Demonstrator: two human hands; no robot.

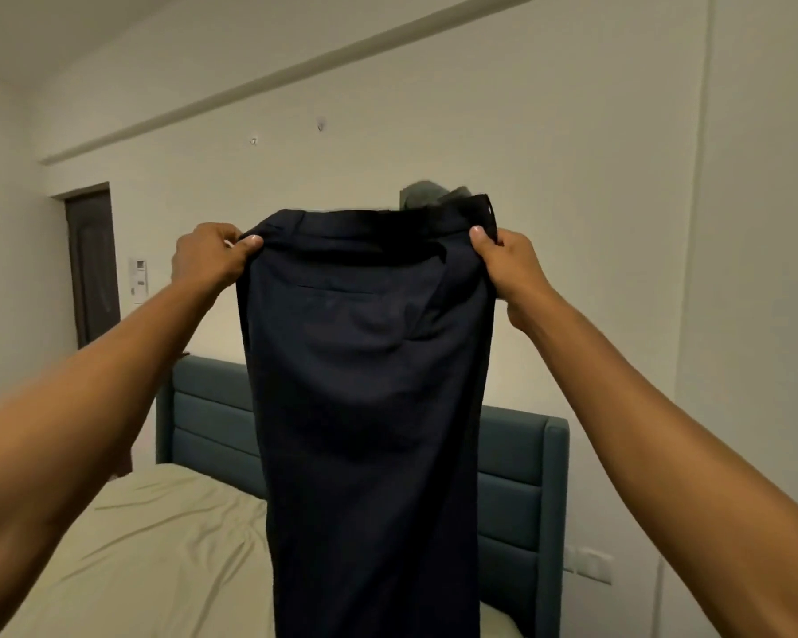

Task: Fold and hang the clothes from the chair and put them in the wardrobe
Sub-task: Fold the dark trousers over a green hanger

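Observation:
A pair of dark navy trousers [369, 384] hangs upright in front of me, held up at the waistband over the bed. My left hand [208, 262] pinches the left end of the waistband between thumb and fingers. My right hand [503, 264] grips the right end, where a button tab and some grey lining stick up. The legs hang straight down together and run out of the bottom of the view. The chair and wardrobe are not in view.
Below lies a bed with a cream sheet [148, 554] and a teal padded headboard [521, 499] against the white wall. A dark door [92, 269] stands at the left, with a small wall panel [139, 274] beside it. Wall sockets [590, 564] sit low on the right.

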